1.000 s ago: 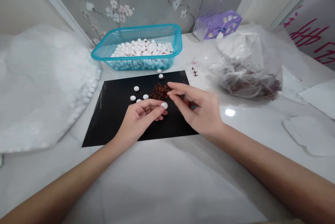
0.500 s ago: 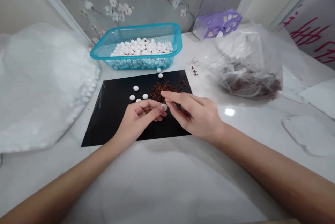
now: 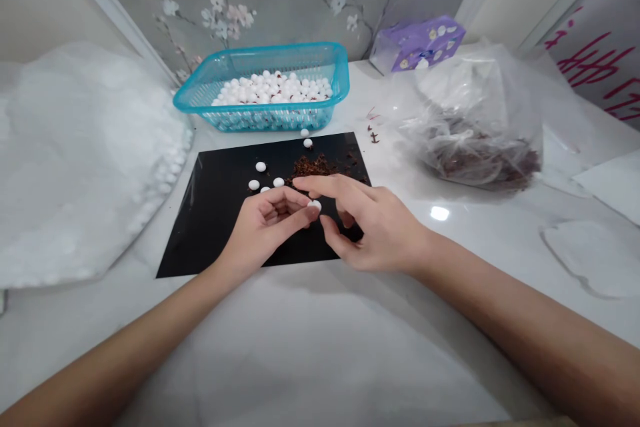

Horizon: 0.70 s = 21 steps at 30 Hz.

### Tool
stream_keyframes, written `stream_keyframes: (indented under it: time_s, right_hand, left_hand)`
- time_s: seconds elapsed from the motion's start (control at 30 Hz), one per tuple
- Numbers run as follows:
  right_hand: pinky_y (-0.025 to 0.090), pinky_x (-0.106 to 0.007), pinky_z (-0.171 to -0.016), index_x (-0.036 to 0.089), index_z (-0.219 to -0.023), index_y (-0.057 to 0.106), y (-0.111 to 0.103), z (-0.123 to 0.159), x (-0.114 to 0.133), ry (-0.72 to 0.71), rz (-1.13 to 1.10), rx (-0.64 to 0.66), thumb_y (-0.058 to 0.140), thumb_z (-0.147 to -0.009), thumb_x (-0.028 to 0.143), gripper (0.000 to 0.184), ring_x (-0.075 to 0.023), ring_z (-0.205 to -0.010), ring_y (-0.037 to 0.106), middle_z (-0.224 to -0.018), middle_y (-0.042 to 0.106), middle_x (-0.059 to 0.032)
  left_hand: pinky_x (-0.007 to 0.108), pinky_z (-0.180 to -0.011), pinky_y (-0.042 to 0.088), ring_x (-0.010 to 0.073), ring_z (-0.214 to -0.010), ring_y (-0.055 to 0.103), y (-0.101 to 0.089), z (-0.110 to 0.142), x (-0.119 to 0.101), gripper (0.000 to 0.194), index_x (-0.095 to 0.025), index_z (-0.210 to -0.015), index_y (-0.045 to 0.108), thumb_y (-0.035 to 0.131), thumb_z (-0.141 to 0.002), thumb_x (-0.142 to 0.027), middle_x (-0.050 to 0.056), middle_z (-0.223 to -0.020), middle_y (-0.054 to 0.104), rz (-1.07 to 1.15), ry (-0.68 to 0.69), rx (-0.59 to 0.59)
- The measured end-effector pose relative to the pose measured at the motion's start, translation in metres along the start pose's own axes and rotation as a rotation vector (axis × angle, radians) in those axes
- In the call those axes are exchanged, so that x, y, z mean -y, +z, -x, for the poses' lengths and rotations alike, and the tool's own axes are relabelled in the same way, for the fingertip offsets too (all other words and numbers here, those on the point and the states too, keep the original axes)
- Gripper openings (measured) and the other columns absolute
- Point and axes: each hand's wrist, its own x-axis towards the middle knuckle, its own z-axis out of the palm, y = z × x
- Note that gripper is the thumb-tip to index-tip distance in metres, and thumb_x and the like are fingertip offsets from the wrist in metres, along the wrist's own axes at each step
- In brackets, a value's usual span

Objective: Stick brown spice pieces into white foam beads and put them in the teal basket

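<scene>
The left hand (image 3: 265, 230) is curled narrow, its thumb and fingertips pinching a white bead (image 3: 314, 205) over the near part of a black sheet (image 3: 210, 230). Held up at the fingertips, the bead stays in plain view and close to the right hand (image 3: 377, 230). That hand is half open, with its index stretched across above the left fingers and its thumb low on the other side of the bead. Neither clearly touches the bead, and the right hand shows nothing held, though a fine shred there would be too small to tell.

Just beyond both hands, brown shreds (image 3: 311, 166) lie in a low heap near the middle of the sheet, within easy reach. The dark sheet seems chosen to make the pale beads and brown bits stand out. A few loose beads (image 3: 260, 166) rest left of the heap, and another (image 3: 307, 143) sits near the far edge.

Past that edge, a turquoise basket (image 3: 260, 48) holds a layer of beads flecked with brown. A clear bag of brown shreds (image 3: 475, 157) stands toward the desk's (image 3: 300, 367) far right corner, and a large bag of white beads (image 3: 85, 167) fills the left side, keeping both supplies beside the sheet.
</scene>
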Motion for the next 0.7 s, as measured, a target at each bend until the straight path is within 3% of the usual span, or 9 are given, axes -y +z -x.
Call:
stream_keyframes:
  time_s: [0.17, 0.7]
  right_hand:
    - [0.051, -0.018, -0.055, 0.024, -0.126, 0.038, 0.0023, 0.0003, -0.0011, 0.016, 0.035, 0.015, 0.044, -0.082, 0.009, 0.047, -0.0075, -0.071, 0.06, -0.12, 0.058, -0.0015]
    - [0.052, -0.018, -0.058, 0.021, -0.124, 0.039, 0.002, -0.0015, -0.0007, 0.05, 0.012, 0.054, 0.044, -0.086, 0.013, 0.039, -0.01, -0.084, 0.062, -0.118, 0.058, -0.0033]
  left_hand:
    - [0.019, -0.063, 0.047, 0.0093, -0.066, 0.058, 0.0002, -0.0006, -0.0001, 0.012, -0.015, -0.071, 0.064, 0.07, -0.07, -0.026, -0.001, -0.068, 0.063, -0.015, 0.023, -0.01]
    - [0.019, -0.06, 0.045, 0.0087, -0.063, 0.057, -0.0003, -0.0002, -0.0016, 0.014, -0.015, -0.07, 0.064, 0.072, -0.067, -0.025, -0.001, -0.068, 0.063, -0.011, -0.022, -0.029]
